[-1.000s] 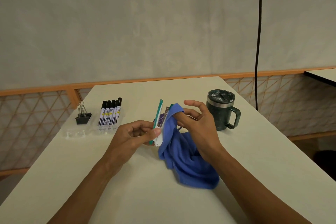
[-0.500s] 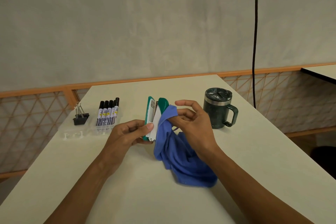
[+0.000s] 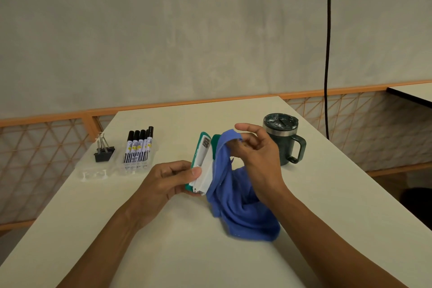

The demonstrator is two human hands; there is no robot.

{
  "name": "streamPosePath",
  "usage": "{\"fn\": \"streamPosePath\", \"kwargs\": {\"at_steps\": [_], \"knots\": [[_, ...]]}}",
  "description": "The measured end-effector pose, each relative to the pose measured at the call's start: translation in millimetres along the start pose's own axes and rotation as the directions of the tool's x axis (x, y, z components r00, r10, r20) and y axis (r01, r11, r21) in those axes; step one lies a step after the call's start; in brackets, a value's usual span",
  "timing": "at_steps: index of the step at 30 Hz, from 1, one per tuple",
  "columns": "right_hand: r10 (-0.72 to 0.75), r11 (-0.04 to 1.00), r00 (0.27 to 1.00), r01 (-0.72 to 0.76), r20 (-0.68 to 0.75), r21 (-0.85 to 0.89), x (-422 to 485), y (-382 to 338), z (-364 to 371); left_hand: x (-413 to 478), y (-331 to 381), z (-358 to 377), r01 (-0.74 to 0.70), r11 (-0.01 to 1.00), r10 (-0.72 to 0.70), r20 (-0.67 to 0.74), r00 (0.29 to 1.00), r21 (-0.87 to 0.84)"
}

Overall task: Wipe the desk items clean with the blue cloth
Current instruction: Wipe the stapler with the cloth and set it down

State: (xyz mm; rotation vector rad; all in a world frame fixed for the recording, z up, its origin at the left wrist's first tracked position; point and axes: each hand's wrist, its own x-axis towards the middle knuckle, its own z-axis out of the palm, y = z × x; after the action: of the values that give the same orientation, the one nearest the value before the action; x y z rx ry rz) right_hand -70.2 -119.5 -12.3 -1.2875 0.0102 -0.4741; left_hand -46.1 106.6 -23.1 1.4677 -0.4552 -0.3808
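Soft matt fabric, creased: blue cloth [image 3: 243,213]. Smooth green and white plastic, faint sheen: stapler [image 3: 203,163]. Smooth matt off-white top: desk [image 3: 187,252]. Dark green speckled coating, bare metal rim band: mug [image 3: 282,147]. Glossy plastic barrels: markers [image 3: 139,147]. Black bodies, wire metal handles: binder clips [image 3: 104,153]. Clear plastic: tray [image 3: 93,172].

The cloth [image 3: 243,213] was plain mid-blue. The stapler [image 3: 203,166] was teal green and white, with a small black-and-white label. The mug [image 3: 284,147] was dark green, its lid flecked white, with a steel band under the rim. The markers [image 3: 139,147] had black caps and white barrels with black print and yellow spots. The binder clips [image 3: 104,156] were black with silver handles. The desk [image 3: 163,241] was cream, the wall [image 3: 163,30] mottled grey-beige, the rail [image 3: 233,100] orange, and the cable [image 3: 327,54] black.
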Motion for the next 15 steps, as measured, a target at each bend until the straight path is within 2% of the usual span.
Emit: {"fn": "streamPosePath", "kwargs": {"at_steps": [7,15], "knots": [[0.046,0.997,0.998,-0.044,-0.037,0.057,2.5,-3.4,-0.7,-0.6,0.9,4.6,-0.009,0.999,0.008,0.028,1.000,0.050],[0.094,0.994,0.994,-0.097,0.047,0.045,5.1,-0.6,-3.2,0.0,4.5,-2.1,-0.056,0.993,0.065,-0.083,0.994,0.106]]}}
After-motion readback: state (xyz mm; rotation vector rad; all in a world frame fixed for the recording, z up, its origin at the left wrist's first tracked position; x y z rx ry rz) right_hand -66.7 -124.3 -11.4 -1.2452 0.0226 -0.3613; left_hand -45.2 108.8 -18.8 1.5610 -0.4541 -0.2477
